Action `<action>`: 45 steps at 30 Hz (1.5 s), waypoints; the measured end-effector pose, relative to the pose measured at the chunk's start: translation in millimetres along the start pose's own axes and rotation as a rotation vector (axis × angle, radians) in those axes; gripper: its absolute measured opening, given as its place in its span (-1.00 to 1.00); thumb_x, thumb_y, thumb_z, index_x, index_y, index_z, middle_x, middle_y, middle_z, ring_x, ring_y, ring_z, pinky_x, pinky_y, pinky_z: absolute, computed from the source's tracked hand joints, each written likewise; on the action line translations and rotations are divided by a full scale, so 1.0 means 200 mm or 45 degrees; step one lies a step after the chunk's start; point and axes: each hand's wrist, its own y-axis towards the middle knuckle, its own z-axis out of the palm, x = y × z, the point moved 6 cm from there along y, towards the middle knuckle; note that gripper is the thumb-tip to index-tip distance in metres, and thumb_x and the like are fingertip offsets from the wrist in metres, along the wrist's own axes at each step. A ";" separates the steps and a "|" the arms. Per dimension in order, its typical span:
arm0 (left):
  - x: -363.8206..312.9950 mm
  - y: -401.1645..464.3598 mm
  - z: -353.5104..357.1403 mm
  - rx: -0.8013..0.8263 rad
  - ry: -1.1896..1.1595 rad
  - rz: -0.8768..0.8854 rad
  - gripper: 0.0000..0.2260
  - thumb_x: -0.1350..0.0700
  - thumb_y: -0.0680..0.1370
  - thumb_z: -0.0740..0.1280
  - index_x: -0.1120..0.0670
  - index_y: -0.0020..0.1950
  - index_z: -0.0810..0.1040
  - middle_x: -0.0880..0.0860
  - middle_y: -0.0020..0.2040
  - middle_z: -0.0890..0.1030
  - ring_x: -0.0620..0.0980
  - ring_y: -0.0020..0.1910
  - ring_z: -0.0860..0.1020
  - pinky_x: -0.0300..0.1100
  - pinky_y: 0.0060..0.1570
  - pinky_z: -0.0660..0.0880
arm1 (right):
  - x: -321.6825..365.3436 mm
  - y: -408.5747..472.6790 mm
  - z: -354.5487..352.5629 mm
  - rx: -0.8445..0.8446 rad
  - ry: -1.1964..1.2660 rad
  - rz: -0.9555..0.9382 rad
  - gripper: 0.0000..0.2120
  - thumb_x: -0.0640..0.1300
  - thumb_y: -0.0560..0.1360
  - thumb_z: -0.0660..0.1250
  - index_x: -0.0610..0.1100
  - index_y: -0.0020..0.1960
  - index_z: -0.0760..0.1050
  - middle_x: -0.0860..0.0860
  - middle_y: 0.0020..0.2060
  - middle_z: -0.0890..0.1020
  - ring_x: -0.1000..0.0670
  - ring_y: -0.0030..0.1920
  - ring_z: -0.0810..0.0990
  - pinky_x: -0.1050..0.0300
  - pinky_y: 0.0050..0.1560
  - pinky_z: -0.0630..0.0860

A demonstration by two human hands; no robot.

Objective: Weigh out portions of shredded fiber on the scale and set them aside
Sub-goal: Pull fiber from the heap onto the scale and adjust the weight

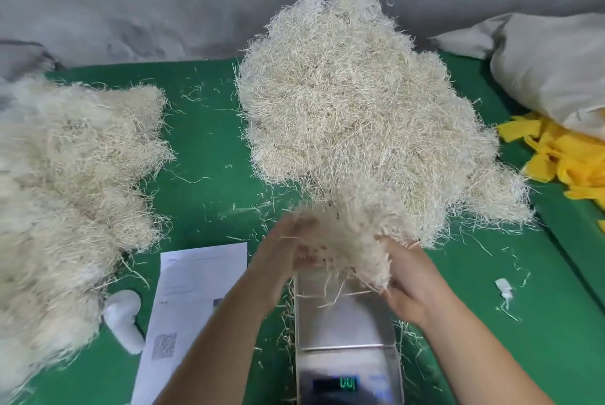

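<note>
A large heap of pale shredded fiber [360, 116] lies on the green table, behind the scale. A clump of fiber [347, 241] at the heap's near edge hangs over the far end of the steel scale [343, 322]. My left hand [281, 257] touches the clump's left side, blurred, with fingers spread. My right hand [409, 283] grips the clump's right side from below. A few strands lie on the scale's platform. Its green display [347, 383] is lit at the near end. A second fiber pile [72, 182] lies at the left.
A printed paper sheet [193, 306] lies left of the scale, with a white handheld device [126, 319] beside it. Yellow cloth pieces [563, 159] and a pale sack [550, 67] sit at the right. Loose strands scatter over the green table [209, 129]. A grey wall stands behind.
</note>
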 end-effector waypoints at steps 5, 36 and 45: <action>0.09 -0.08 -0.17 -0.233 -0.023 0.149 -0.53 -0.04 0.66 0.34 -0.13 0.55 0.34 0.04 0.31 0.55 0.06 0.26 0.57 0.15 0.33 0.51 | -0.01 0.03 -0.15 -0.309 -0.587 -0.181 -0.45 0.01 0.54 0.43 -0.23 0.42 0.38 -0.19 0.28 0.59 -0.19 0.18 0.60 -0.12 0.28 0.50; 0.51 -0.07 -0.40 -0.319 0.706 -0.349 -0.41 -0.29 0.60 0.26 -0.03 0.52 0.24 0.13 0.17 0.56 0.08 0.00 0.57 -0.03 -0.05 0.56 | -0.23 0.09 -0.47 -0.158 -1.385 -0.313 -0.32 -0.03 0.56 0.41 0.05 0.61 0.21 -0.06 0.55 0.33 -0.11 0.47 0.40 -0.14 0.47 0.37; 0.42 -0.19 -0.16 -0.215 1.082 0.370 -0.38 -0.42 0.52 0.09 -0.29 0.56 0.24 -0.07 0.61 0.22 0.02 0.57 0.17 0.14 0.50 0.16 | -0.19 -0.07 -0.29 -0.056 -1.516 -0.838 -0.46 0.00 0.62 0.34 0.03 0.56 0.31 0.09 0.50 0.36 0.19 0.42 0.27 0.11 0.48 0.18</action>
